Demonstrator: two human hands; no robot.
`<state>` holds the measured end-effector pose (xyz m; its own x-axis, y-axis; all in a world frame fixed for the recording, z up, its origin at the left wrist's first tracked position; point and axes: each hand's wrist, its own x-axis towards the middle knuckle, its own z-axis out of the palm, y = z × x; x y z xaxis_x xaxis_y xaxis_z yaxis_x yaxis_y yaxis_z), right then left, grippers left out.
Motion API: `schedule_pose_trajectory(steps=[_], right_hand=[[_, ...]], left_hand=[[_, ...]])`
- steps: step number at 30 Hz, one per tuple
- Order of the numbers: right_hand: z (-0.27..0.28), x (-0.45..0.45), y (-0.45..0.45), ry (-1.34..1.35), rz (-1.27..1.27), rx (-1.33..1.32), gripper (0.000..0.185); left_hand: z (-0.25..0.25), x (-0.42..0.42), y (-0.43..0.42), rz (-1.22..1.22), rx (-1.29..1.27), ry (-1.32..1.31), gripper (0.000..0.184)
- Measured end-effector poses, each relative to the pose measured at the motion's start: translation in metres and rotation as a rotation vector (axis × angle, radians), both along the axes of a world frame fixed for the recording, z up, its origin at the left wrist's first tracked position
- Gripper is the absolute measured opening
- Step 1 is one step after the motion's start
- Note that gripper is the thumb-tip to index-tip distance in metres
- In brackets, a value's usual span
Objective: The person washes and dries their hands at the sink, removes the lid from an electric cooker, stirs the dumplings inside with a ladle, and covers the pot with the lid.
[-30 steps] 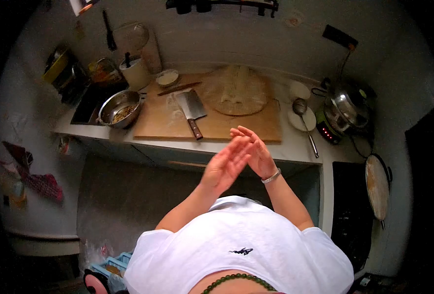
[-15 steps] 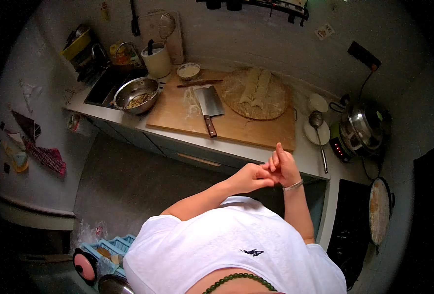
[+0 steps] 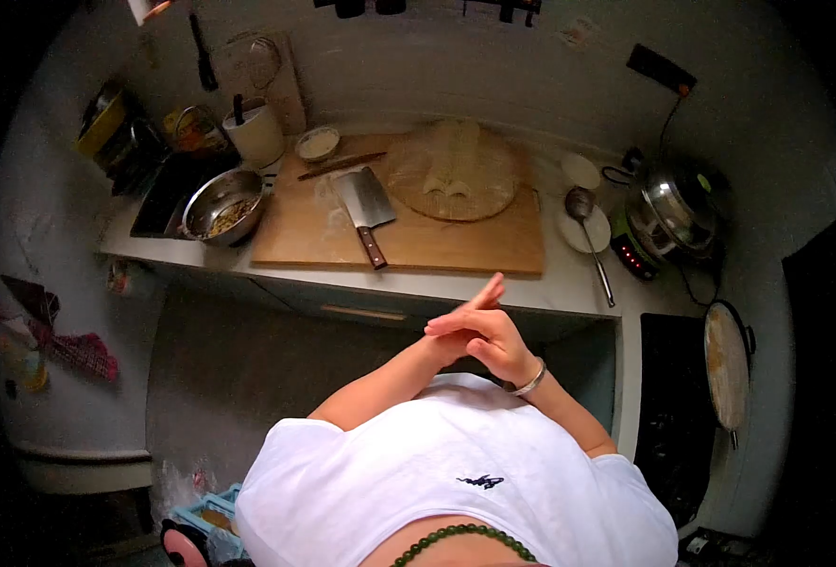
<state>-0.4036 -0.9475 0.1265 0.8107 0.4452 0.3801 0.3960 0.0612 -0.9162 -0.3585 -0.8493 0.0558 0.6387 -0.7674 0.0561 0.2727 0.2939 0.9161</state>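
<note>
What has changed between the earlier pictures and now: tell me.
Since the first picture, the left hand and right hand have drawn back toward the white shirt, the right now crossing over the left. Nothing was picked up or set down. The cleaver, wooden board and metal bowl stayed put.

two hands, one cleaver, one ladle, one bracelet
</note>
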Motion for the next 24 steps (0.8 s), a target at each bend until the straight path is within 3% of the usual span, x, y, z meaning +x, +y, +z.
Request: schedule_pose_trajectory(steps=[3,4,7,8,10,12,16,17,18,20,22,24], right_hand=[[0.004,0.001,0.007,-0.243,-0.283,-0.265,0.044],[0.003,0.005,0.010,-0.245,-0.310,-0.268,0.044],[0.010,0.008,0.014,-0.254,-0.518,-0.246,0.043],[0.013,0.012,0.014,-0.404,-0.527,-0.287,0.044],[0.005,0.010,0.027,-0.236,-0.334,-0.142,0.043],[-0.008,0.019,0.033,-0.459,-0.397,-0.376,0.046],[-0.041,0.037,0.006,-0.538,-0.478,-0.533,0.055],[-0.046,0.042,-0.008,-0.574,-0.455,-0.544,0.057],[-0.052,0.045,-0.020,-0.567,-0.470,-0.544,0.057],[-0.067,0.045,-0.048,-0.473,-0.604,-0.769,0.070],[-0.090,0.036,-0.078,-0.280,-0.740,-0.859,0.063],[-0.117,0.016,-0.103,-0.053,-0.884,-0.843,0.056]], left_hand=[[-0.022,0.023,0.003,0.139,-0.050,0.193,0.073],[-0.023,0.017,0.011,0.106,-0.246,0.155,0.079],[-0.026,0.010,0.007,0.231,-0.274,0.246,0.080],[-0.028,0.014,0.005,0.283,-0.294,0.261,0.079],[-0.034,0.034,0.012,0.234,-0.301,0.525,0.071],[-0.033,0.033,0.016,0.181,-0.405,0.497,0.061],[0.007,0.006,-0.006,0.210,-0.542,0.635,0.052],[0.017,0.002,-0.010,0.281,-0.386,0.648,0.055],[0.018,0.004,-0.007,0.269,-0.376,0.653,0.055],[0.024,0.006,0.002,-0.075,-0.196,0.554,0.062],[0.040,0.001,0.001,0.003,-0.117,0.529,0.064],[0.053,0.005,0.003,-0.019,-0.135,0.180,0.060]])
